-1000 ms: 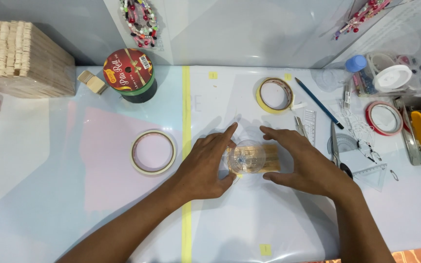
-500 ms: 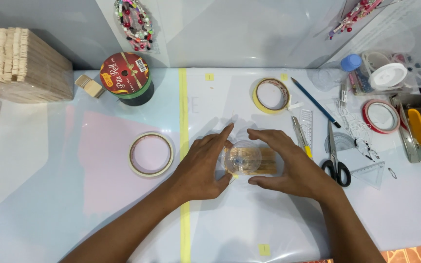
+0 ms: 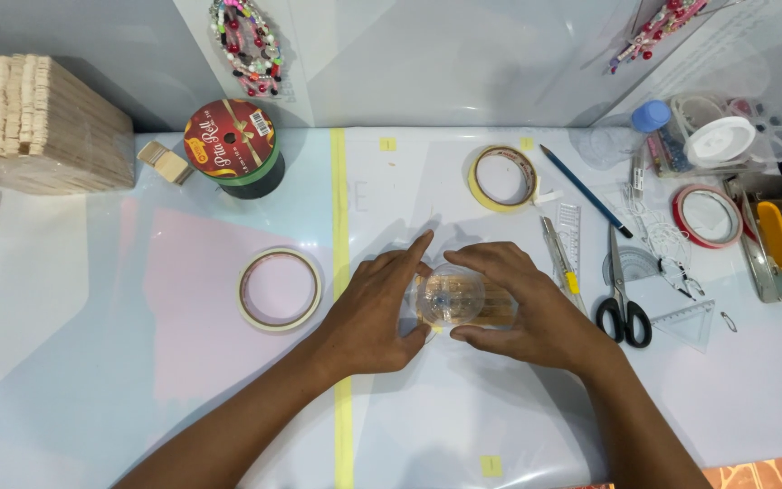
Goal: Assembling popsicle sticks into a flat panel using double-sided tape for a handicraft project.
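A small clear plastic cup (image 3: 452, 299) lies on its side at the middle of the pale table, with something tan inside or under it. My left hand (image 3: 375, 310) cups its left end, fingers curled, index finger stretched up along it. My right hand (image 3: 527, 303) wraps over its right end from above and below. Both hands hold the cup just right of a yellow tape stripe (image 3: 340, 217) that runs down the table.
A masking tape roll (image 3: 279, 288) lies left of my hands, a yellow tape roll (image 3: 503, 177) above. Ribbon spool (image 3: 233, 145) and wooden stick stack (image 3: 33, 122) stand back left. Cutter (image 3: 560, 264), scissors (image 3: 620, 294), pencil (image 3: 585, 191), red-rimmed tape (image 3: 706, 216) and stapler (image 3: 771, 235) lie right.
My hands have stayed on the clear cup and shifted slightly on it. The view has drifted a little, so the table items sit lower in frame.
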